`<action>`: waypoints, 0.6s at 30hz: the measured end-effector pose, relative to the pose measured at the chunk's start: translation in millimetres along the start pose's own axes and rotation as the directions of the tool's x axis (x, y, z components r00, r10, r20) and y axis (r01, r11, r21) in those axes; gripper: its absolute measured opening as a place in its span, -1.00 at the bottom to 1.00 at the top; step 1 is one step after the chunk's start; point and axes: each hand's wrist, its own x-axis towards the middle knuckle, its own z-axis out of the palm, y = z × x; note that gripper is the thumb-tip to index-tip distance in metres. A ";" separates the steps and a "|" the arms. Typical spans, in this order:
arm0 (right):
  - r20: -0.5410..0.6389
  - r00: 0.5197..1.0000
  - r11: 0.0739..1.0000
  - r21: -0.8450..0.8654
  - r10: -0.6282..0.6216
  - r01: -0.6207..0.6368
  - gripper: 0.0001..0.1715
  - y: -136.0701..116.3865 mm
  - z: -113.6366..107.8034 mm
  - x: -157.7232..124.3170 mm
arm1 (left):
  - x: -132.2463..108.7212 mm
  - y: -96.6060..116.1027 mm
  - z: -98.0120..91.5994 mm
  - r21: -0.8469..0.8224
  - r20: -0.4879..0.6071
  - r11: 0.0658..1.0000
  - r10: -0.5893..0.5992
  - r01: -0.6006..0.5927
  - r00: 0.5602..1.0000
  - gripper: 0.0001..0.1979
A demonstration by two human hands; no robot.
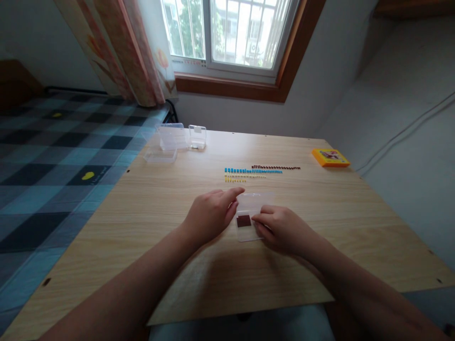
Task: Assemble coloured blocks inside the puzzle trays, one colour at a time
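Note:
A small clear plastic box (244, 234) lies with its lid (253, 202) folded back on the table in front of me. Inside is a block of dark red-brown pieces (243, 221) packed side by side. My left hand (215, 208) is at the box's left side, index finger stretched over the lid's edge and thumb apart beneath it; I cannot tell whether it touches. Over the box's right part, my right hand (275, 225) has index finger and thumb close together beside the red-brown pieces. Whatever is between those fingertips is too small to make out.
Beyond the box stand rows of tiny pieces: dark red-brown (275, 167), blue (249, 171), cream (249, 176) and yellow (234, 180). Clear containers (172, 137) sit at the back left, a yellow-orange box (330, 157) at the back right. A checkered bed (71, 142) adjoins the table's left.

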 end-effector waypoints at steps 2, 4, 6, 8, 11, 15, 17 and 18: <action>-0.004 1.000 1.000 0.012 -0.003 0.003 -0.76 -0.1 -1.7 -0.4 | 0.3 0.0 -0.2 -0.008 0.005 1.000 -0.009 0.009 1.000 -0.69; -0.007 1.000 1.000 0.027 -0.007 0.007 -0.75 0.3 -2.8 -0.5 | 0.5 -0.2 -0.5 -0.008 0.007 1.000 -0.020 0.020 1.000 -0.69; -0.014 1.000 0.999 0.044 -0.013 0.014 -0.75 1.1 -2.8 -0.3 | 0.6 -0.5 -0.9 -0.002 0.008 1.000 -0.027 0.027 1.000 -0.69; -0.036 0.999 0.998 0.064 -0.024 0.027 -0.75 2.1 -2.0 -0.1 | 0.6 -1.3 -1.3 -0.006 0.010 0.999 -0.035 0.035 0.999 -0.69; -0.132 0.987 0.991 0.087 -0.093 0.105 -0.75 3.0 -1.8 -1.7 | 0.8 -3.2 -2.7 -0.030 -0.003 0.999 -0.042 0.041 0.999 -0.71; -0.396 0.889 0.966 0.016 -0.231 0.258 -0.74 4.4 -10.2 -9.0 | 1.8 -6.9 -6.5 -0.069 -0.024 0.996 -0.057 0.055 0.998 -0.72; -0.508 0.828 0.966 -0.028 -0.236 0.258 -0.74 7.1 -18.8 -12.6 | 2.2 -9.5 -8.2 -0.090 -0.033 0.992 -0.087 0.084 0.996 -0.73; -0.546 0.807 0.969 -0.041 -0.224 0.242 -0.74 9.6 -24.0 -13.3 | 2.4 -11.4 -8.5 -0.111 -0.038 0.989 -0.108 0.103 0.993 -0.73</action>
